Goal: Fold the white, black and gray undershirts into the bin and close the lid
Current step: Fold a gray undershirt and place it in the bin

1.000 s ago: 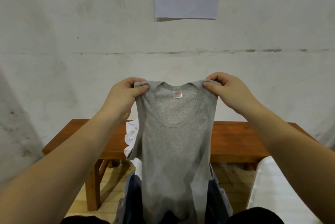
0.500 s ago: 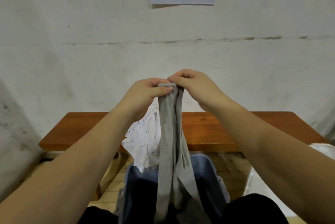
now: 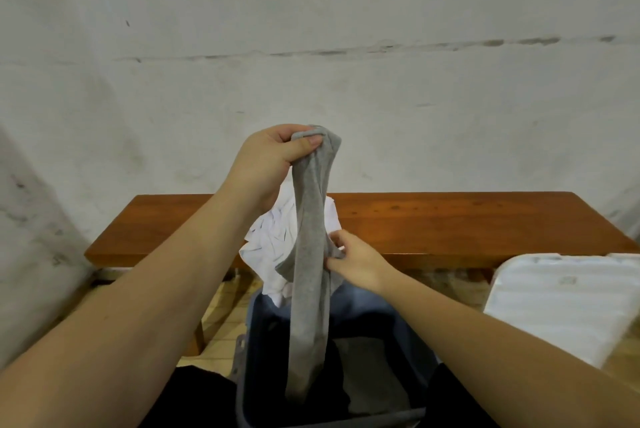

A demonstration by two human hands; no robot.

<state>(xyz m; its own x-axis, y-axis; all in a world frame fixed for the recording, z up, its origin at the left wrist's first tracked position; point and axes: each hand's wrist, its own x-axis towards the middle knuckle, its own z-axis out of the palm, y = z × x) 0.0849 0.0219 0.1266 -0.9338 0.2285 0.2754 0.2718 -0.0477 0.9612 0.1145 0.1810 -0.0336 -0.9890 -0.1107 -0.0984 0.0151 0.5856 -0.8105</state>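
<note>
1. Above the bin [image 3: 249,341], the gray undershirt [image 3: 310,237] hangs as a narrow lengthwise strip; its lower end dips inside the bin, over dark cloth lying at the bottom.
2. Left hand [image 3: 270,164]: fingers and thumb clamped on both gathered shoulder straps at the top of the strip.
3. Right hand [image 3: 356,261]: fingers pinching the strip's right edge about midway down, just above the bin's rim.
4. White undershirt [image 3: 273,233]: crumpled on the bench [image 3: 450,219] behind the strip, spilling toward the bin's far rim, not yet folded.
5. Lid [image 3: 561,303]: lies off the bin, to the right.
6. Step in hand, as judged: halving the strip crosswise. To do it well, hold the straps high and taut so the two layers stay aligned; slide the right-hand pinch to the true midpoint; bring the straps down to meet the hem, rather than bunching the cloth.
7. Risk, as judged: the armhole edge flares at the left of the strip and may splay out of the fold unless tucked flat first.
</note>
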